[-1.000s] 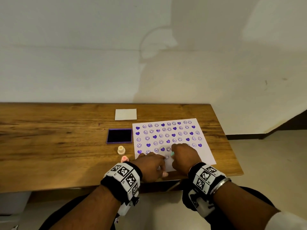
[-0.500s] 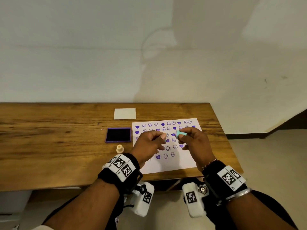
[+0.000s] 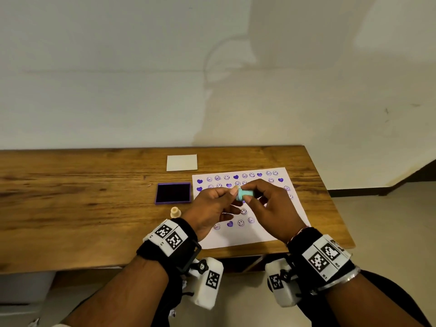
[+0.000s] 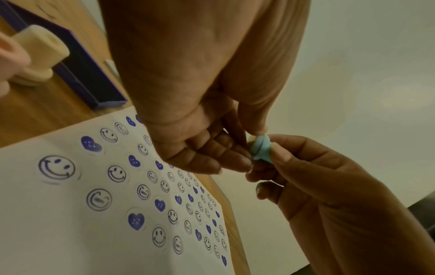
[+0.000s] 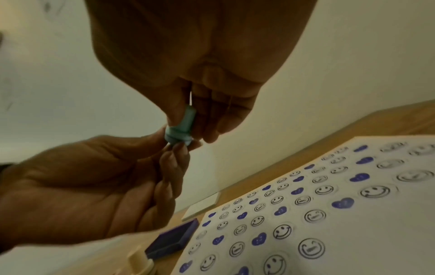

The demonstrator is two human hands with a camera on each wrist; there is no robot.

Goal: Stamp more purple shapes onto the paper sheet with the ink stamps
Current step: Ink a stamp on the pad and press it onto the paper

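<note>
Both hands are raised above the white paper sheet [image 3: 259, 234], which carries rows of purple hearts and smiley faces. A small teal stamp [image 3: 244, 194] lies sideways between them. My right hand [image 3: 253, 195] pinches its narrow handle with thumb and fingers. My left hand [image 3: 232, 197] pinches the wide base end with its fingertips. The left wrist view shows the teal stamp [image 4: 261, 148] under the left thumb tip, with the right hand [image 4: 317, 176] coming in from the lower right. In the right wrist view the teal stamp [image 5: 182, 128] points down toward the left hand [image 5: 94, 176]. Its stamping face is hidden.
The open purple ink pad [image 3: 173, 193] lies left of the sheet on the wooden table [image 3: 70, 208]. A cream stamp [image 3: 175, 212] stands just in front of it, with a pink stamp [image 4: 9, 55] beside it. A white card [image 3: 181, 162] lies behind the pad.
Both hands have lifted off the sheet's near part. The right hand brought the teal stamp up, and the left hand's fingertips have closed onto its base.
</note>
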